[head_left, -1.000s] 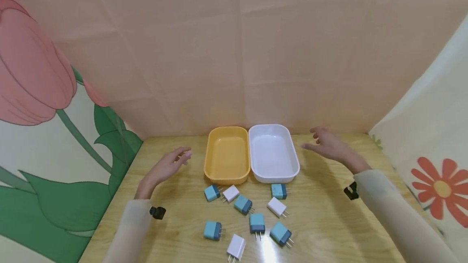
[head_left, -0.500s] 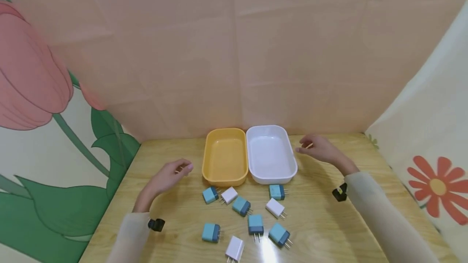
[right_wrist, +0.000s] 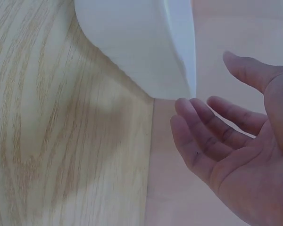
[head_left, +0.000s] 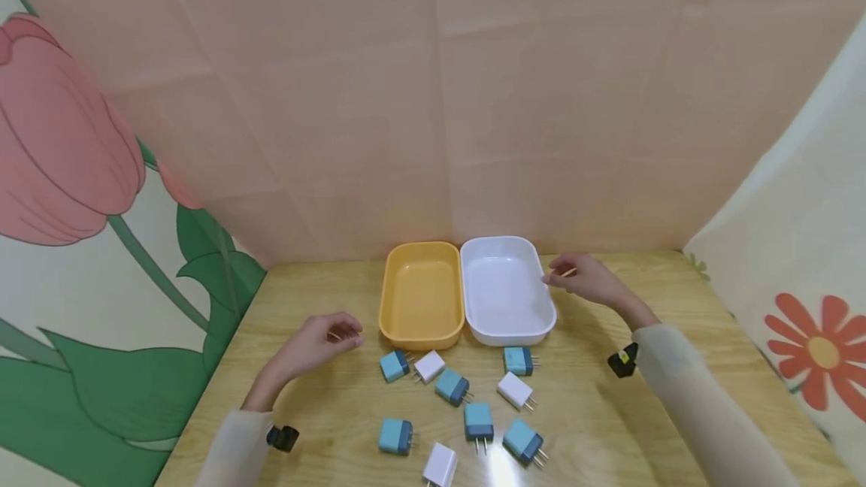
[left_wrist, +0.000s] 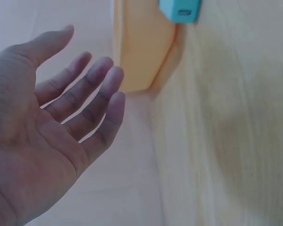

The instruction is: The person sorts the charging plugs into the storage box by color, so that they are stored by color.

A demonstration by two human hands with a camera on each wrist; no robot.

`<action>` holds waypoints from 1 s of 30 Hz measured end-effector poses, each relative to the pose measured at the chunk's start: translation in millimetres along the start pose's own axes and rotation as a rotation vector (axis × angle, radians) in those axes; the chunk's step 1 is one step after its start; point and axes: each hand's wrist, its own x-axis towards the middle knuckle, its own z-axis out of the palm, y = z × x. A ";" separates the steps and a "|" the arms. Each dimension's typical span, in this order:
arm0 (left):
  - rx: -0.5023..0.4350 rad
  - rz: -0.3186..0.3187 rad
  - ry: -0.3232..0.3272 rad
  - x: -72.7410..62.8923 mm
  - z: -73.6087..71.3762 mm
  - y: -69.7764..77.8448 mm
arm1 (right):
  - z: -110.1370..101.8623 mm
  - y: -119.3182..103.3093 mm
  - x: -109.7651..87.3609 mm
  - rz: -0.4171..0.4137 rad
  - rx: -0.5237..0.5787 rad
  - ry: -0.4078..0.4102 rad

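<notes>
My left hand [head_left: 318, 346] hovers over the table left of the yellow tray [head_left: 422, 337], fingers loosely bent and nothing in them. My right hand [head_left: 585, 278] is at the right rim of the white tray [head_left: 514, 338], fingertips overlapping that rim in the head view; its palm is bare in the right wrist view. In front of the trays lie several blue charger plugs, among them one [head_left: 395, 365] close to the yellow tray and one [head_left: 518, 361] close to the white tray. White charger plugs [head_left: 516, 391] lie among them, prongs showing. Both trays hold nothing.
The two trays stand side by side against a pinkish cloth backdrop [head_left: 440, 111] at the back of the wooden table [head_left: 609, 412]. A tulip-print cloth [head_left: 68, 261] hangs at left, a flower-print cloth [head_left: 798, 261] at right.
My right hand has moved left, from beside the white tray to its rim. The left hand has come slightly nearer and to the right, its fingers more bent. Plugs and trays stay put.
</notes>
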 end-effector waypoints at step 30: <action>-0.060 0.212 -0.218 -37.1 82.1 2.1 | 7.4 15.0 10.6 0.208 0.417 -0.071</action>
